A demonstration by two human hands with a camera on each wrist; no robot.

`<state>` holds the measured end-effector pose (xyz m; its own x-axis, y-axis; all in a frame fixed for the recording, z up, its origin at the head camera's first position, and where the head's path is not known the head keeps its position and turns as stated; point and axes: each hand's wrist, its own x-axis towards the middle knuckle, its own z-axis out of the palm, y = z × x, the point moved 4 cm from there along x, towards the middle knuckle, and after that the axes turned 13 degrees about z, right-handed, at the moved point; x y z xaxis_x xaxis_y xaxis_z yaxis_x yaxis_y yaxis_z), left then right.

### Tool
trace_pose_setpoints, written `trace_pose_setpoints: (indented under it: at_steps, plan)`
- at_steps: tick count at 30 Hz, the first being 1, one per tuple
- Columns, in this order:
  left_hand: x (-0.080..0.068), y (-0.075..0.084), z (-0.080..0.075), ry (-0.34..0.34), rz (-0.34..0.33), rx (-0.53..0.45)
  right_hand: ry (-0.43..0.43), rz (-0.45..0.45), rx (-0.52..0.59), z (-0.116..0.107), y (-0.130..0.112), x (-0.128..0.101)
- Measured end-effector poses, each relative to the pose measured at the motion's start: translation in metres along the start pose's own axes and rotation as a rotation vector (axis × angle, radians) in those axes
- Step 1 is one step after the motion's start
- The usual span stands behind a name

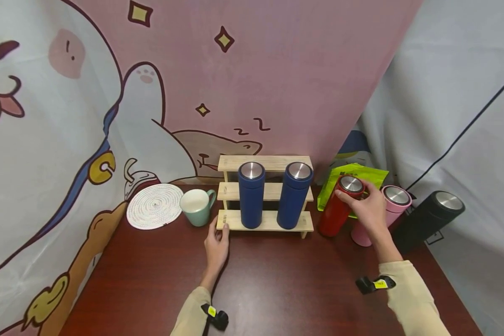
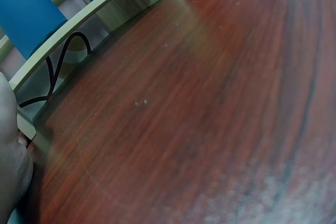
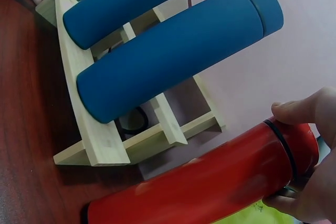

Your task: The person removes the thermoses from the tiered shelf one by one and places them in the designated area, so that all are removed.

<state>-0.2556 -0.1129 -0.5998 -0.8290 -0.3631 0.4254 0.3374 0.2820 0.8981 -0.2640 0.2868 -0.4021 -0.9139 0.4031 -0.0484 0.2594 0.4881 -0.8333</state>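
Observation:
Two blue thermos bottles stand upright on the lowest step of a wooden tiered rack point(image 1: 265, 163): a left blue bottle point(image 1: 251, 200) and a right blue bottle point(image 1: 293, 200). My left hand point(image 1: 216, 245) grips the left end of that bottom step, thumb over the front edge. To the right of the rack, my right hand point(image 1: 367, 205) holds a red thermos bottle point(image 1: 335, 214) around its top, just under the steel lid. In the right wrist view the red bottle point(image 3: 205, 177) has the thumb on one side of its neck and the fingers on the other.
Right of the red bottle stand a pink bottle point(image 1: 396, 198) and a black bottle point(image 1: 430, 219). Behind it is a yellow-green bag point(image 1: 357, 170). Left of the rack are a mint mug point(image 1: 198, 214) and a round woven mat point(image 1: 154, 207). All rest on a dark red wooden table point(image 1: 269, 280).

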Motion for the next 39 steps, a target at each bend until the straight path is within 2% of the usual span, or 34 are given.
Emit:
trace_pose_setpoints:
  at_steps: [9,17,20,24,32,39]
  plan:
    - [0.001,0.001,0.000,-0.005,-0.012,-0.019,-0.011,0.004,-0.004,0.002,0.006,0.002]
    - [0.001,-0.001,-0.001,0.007,-0.016,-0.016,-0.074,-0.061,-0.040,0.001,0.006,0.002]
    - [0.000,-0.001,-0.001,0.004,-0.021,-0.016,-0.071,-0.092,-0.056,-0.001,0.004,0.002]
    - [0.001,-0.001,-0.001,0.003,-0.014,-0.021,-0.052,-0.140,-0.062,-0.004,-0.002,0.002]
    - [0.001,-0.002,-0.001,0.006,0.003,-0.016,-0.059,-0.165,-0.039,-0.011,-0.018,-0.001]
    - [0.001,-0.001,0.000,0.009,0.022,-0.009,-0.010,-0.205,-0.041,-0.014,-0.041,-0.007]
